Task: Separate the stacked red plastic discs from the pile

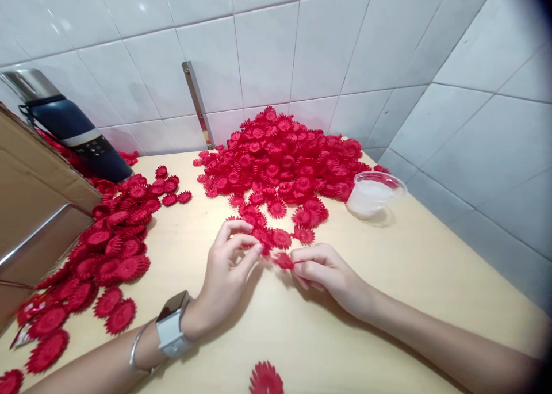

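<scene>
In the head view my right hand (328,276) pinches a red scalloped fabric flower piece (283,260) between thumb and fingers, just above the table. Close by on the left, my left hand (233,261) has its thumb and fingertips drawn together beside more red flower pieces. What lies between those fingertips is blurred and cannot be made out. A few loose flower pieces (282,238) lie just beyond both hands, at the front of a large heap of red flower pieces (280,158). One single flower piece (266,378) rests at the near edge of the view.
A clear plastic cup (373,195) with whitish contents stands right of the heap. On the left are a cardboard box (38,169), a dark blue bottle (81,129) leaning over, and a second spread of flower pieces (112,244). Tiled walls (267,54) bound the table (388,256).
</scene>
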The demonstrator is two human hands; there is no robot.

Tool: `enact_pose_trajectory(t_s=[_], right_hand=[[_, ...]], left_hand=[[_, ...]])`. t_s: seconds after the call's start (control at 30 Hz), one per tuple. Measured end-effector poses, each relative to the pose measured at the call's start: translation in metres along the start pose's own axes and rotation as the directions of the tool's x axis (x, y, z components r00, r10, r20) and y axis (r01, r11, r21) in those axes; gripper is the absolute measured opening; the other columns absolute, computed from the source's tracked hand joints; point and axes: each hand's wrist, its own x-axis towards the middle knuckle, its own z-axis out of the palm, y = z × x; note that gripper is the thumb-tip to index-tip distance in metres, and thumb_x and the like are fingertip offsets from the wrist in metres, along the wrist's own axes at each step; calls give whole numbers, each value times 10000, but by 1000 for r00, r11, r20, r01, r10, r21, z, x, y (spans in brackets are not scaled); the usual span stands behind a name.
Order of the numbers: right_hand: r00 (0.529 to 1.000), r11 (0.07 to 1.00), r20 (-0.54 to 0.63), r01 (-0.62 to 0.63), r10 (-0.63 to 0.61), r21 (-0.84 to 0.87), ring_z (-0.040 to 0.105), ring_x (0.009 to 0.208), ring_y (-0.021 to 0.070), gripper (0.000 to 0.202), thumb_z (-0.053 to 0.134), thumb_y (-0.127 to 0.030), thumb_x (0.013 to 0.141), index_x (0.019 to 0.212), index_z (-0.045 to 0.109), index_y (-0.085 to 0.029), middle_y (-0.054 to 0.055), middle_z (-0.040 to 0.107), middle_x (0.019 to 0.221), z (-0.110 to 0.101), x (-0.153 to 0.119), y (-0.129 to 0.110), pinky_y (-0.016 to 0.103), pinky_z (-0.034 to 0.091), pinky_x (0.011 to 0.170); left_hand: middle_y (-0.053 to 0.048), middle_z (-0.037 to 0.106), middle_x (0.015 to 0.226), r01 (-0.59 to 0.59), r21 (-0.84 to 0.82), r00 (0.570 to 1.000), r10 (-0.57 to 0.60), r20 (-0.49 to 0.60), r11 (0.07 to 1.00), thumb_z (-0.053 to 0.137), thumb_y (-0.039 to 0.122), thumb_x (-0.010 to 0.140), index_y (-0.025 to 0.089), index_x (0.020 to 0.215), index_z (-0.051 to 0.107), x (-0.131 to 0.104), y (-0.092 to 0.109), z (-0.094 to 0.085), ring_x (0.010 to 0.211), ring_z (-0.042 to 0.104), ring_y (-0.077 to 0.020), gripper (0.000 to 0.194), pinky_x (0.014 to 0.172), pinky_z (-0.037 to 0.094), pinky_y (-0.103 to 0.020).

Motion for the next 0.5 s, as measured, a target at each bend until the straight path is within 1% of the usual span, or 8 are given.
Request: enact_pose_trajectory(t_s=[0.07,0.1,0.2,0.27,0.33,0.4,0.5], right_hand=[[1000,999,-18,-24,25,28,283,384,75,253,414,-226,646,400,368,-184,-44,325,385,0,-1,1,220,220,376],[999,998,-38,-36,38,47,281,378,74,264,427,-240,651,399,374,-183,-46,321,382,1,-1,2,219,220,370],[985,993,-160,-49,67,110,294,369,70,314,468,-333,737,471,446,-167,-60,320,391,1,1,5,214,248,374],[972,989,-227,-19,52,144,329,386,74,332,468,-384,787,543,486,-160,-63,341,406,1,3,8,216,297,410],[972,984,-235,13,28,175,374,421,82,314,465,-388,811,610,520,-153,-58,376,428,0,5,10,231,352,478],[977,975,-212,29,19,220,405,457,93,292,466,-370,818,647,541,-146,-45,411,454,-1,6,13,247,376,525],[980,957,-196,23,36,290,417,474,104,271,471,-350,814,666,548,-137,-28,440,478,-1,6,14,243,356,486]], left_hand=[[-39,470,954,48,-17,997,-49,-60,999,509,215,792,168,684,576,3,-3,0,906,495,-163,136,708,424,-259],[-41,469,955,69,-39,995,-72,-74,997,510,220,791,165,676,576,4,-4,-1,907,496,-165,143,713,424,-261],[-48,474,968,100,-125,995,-103,-14,987,506,233,793,164,689,592,6,-6,0,918,499,-170,152,739,426,-273],[-50,473,975,123,-161,992,-123,6,979,506,238,794,162,694,605,6,-5,0,918,502,-170,160,748,429,-275],[-50,473,979,144,-182,989,-146,4,973,513,239,788,160,691,616,6,-4,0,913,506,-167,162,754,433,-272],[-49,476,978,153,-196,988,-156,2,969,520,237,783,161,690,623,6,-3,0,912,507,-166,159,757,435,-268],[-50,477,972,145,-211,989,-146,9,967,517,230,784,163,687,624,5,-3,0,914,507,-170,160,754,438,-271]])
